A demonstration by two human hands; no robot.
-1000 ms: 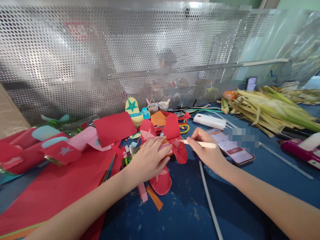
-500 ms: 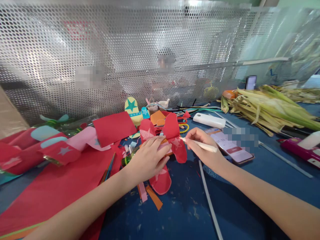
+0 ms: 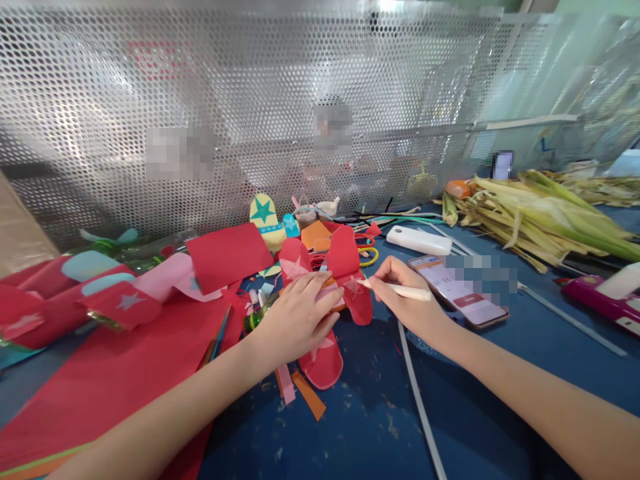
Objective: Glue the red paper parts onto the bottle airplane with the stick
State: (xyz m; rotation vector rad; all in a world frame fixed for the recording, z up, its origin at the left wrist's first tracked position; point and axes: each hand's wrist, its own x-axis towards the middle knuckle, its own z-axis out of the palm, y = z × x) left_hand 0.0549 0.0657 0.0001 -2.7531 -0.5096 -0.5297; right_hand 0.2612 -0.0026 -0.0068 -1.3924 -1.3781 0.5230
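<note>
left hand (image 3: 299,316): lightly spread, palm-down on red paper cutout (image 3: 322,365) | right hand (image 3: 406,308): pinching white pen (image 3: 415,293)

One white pen (image 3: 406,291), two phones (image 3: 465,299)

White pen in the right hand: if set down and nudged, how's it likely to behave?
The white pen looks slim and rounded, so it would probably roll on the blue table. Its straight barrel suggests it's stiff, not floppy. Likely light too: the right hand holds it in an ordinary writing grip.
</note>
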